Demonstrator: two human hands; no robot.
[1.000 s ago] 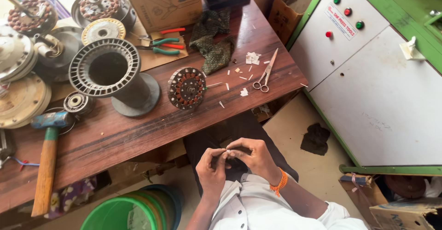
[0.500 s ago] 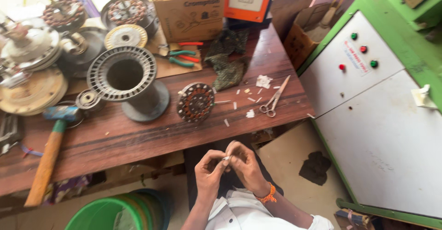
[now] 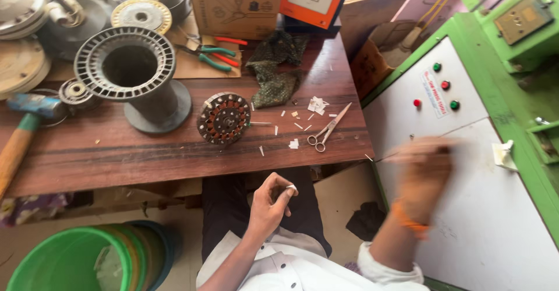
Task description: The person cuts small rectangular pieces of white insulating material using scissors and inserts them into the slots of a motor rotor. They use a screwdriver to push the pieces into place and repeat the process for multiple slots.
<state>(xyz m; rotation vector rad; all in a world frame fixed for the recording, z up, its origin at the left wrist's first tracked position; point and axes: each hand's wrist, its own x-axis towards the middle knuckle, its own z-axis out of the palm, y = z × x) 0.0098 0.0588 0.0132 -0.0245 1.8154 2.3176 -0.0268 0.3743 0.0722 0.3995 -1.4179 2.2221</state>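
Cluttering wooden workbench (image 3: 174, 157): motor parts (image 3: 223, 118)

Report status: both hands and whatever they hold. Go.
Left hand over the lap, pinching a small white slip at the fingertips. Right hand raised in front of the white cabinet, motion-blurred, grip unreadable. Scissors and wound stator lie untouched on the table.

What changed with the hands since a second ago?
The right hand left the left hand and swung out to the right, now blurred in front of the white cabinet. The left hand stays over the lap, pinching a small white piece. Scissors and the wound stator lie unmoved on the table.
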